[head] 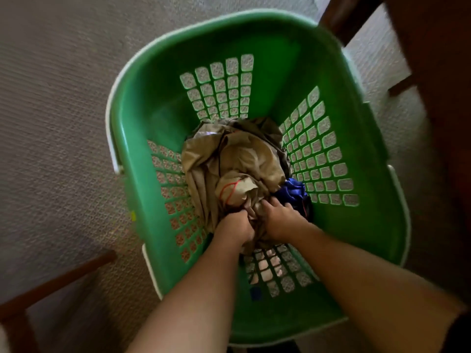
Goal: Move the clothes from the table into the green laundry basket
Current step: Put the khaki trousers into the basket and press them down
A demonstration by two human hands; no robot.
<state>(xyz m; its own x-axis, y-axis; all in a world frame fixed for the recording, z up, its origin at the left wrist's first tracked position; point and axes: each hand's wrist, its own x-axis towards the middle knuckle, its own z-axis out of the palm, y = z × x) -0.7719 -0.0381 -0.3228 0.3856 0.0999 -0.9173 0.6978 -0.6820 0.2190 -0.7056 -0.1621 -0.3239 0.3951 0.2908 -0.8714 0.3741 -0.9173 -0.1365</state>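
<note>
- The basket (158, 103) is seen from above, standing upright on a grey carpet (51, 110); it is green with a pale rim and grid openings in all 4 walls.
- A crumpled tan cloth (237, 159) is piled on the bottom of the basket, filling most of the floor area.
- A thin red cord (229, 187) is seen looped across a fold of the tan cloth.
- A blue cloth (293, 191) is tucked at the right edge of the pile, touching the tan cloth and lying against the right wall.
- Both bare arms are reached down into the basket from the near side.
- The left hand (235, 229) is set at the near edge of the pile, its fingers (242, 214) curled into a bunch of tan cloth and gripping it.
- The right hand (281, 217) is placed just beside the left, its fingers (270, 202) bent down and dug into the same tan cloth, next to the blue cloth.
- Dark wood furniture (438, 72) is seen at the right, close to the basket.
- A brown wooden rail (56, 281) is seen at the lower left, apart from the basket.
</note>
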